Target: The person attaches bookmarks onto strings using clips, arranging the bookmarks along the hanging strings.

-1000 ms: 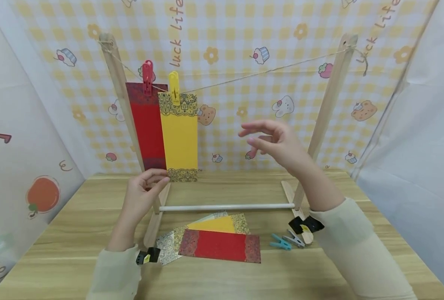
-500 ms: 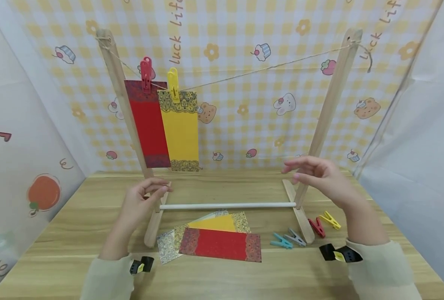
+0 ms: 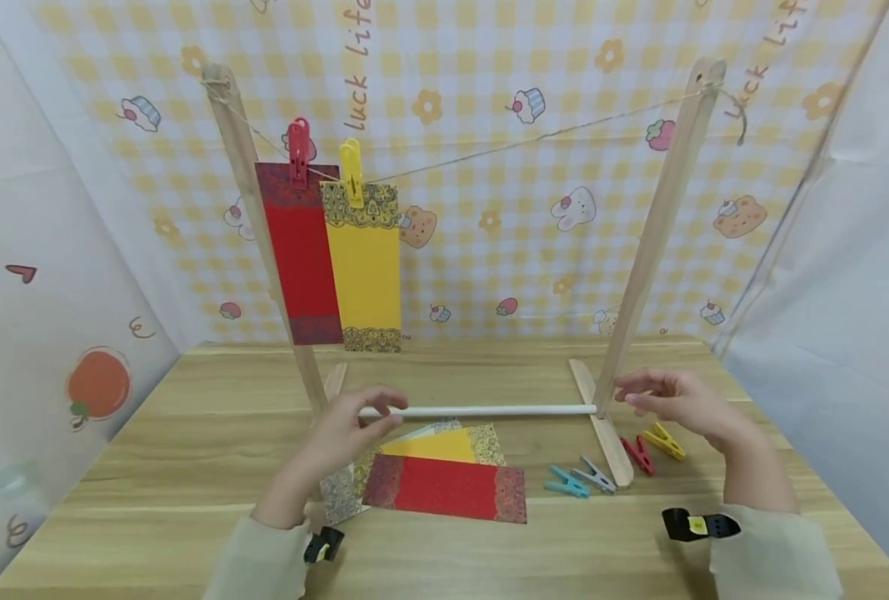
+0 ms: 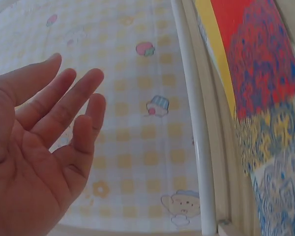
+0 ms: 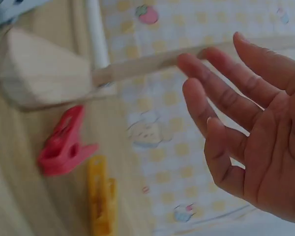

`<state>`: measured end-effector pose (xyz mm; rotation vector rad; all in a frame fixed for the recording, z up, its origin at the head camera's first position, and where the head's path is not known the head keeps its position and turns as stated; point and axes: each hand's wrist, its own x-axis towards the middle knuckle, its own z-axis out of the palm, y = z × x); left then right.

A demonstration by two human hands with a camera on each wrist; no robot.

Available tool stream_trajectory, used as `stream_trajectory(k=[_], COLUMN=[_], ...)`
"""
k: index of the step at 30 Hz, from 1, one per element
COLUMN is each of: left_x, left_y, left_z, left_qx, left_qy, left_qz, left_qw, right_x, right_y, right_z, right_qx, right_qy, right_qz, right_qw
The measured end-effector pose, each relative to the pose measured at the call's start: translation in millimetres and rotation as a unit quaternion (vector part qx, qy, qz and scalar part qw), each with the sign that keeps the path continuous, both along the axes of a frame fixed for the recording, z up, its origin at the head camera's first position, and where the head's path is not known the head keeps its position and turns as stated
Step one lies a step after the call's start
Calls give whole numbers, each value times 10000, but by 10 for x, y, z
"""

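Note:
My left hand (image 3: 354, 429) holds nothing, its fingers loosely bent just above the stacked paper cards in the head view. On top of that pile lies a red card (image 3: 447, 489), over a yellow card (image 3: 437, 446) and a pale patterned card (image 3: 339, 497). My right hand (image 3: 684, 404), also with nothing in it, hovers by the right post above a red clothespin (image 3: 637, 456) and a yellow clothespin (image 3: 665, 441). A hanging red card (image 3: 302, 267) and a hanging yellow card (image 3: 365, 275) are pegged to the string by a red clothespin (image 3: 298, 154) and a yellow clothespin (image 3: 352, 173).
A sagging string (image 3: 504, 148) runs between two wooden posts (image 3: 650, 242), joined low down by a white rod (image 3: 496, 410). A blue clothespin (image 3: 567, 482) and a grey clothespin (image 3: 595, 475) lie left of the right foot. Behind hangs a checked cloth (image 3: 474, 275).
My right hand has come down and right, from in front of the cloth to beside the right post. The left hand has left the hanging cards and moved down and right over the pile.

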<state>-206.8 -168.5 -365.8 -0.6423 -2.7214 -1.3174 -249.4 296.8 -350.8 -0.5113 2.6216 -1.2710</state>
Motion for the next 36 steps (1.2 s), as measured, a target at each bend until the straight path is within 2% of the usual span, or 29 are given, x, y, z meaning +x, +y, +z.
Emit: stream_trajectory(k=[4, 8, 13, 19, 26, 30, 36], left_x=[-14, -31, -37, 4, 29, 23, 13], left_y=[128, 240, 377, 425, 409, 396, 361], left_z=[-25, -73, -116, -134, -177, -214, -248], left_qx=[-213, -425, -894, -1468, -1622, -1685, -1830], left_qy=[-180, -309, -476, -625, -1055, -1087, -1020], left_qz=[-478, -755, -912, -854, -604, -574, -587], left_qw=[9985, 9958, 9907, 9835, 9792, 9780, 9760], right_x=[-61, -71, -58, -53, -41, -23, -16], right_y=[92, 131, 132, 68, 3, -13, -37], right_z=[-184, -280, -312, -335, -355, -378, -372], right_qx=[279, 483, 1114, 1603, 1491, 1394, 1486], right_qy=[-306, -435, -181, -156, -520, -580, -451], right_qz=[4, -99, -242, -244, -65, 27, 49], right_qw=[9991, 9978, 9933, 9866, 9874, 9885, 9879])
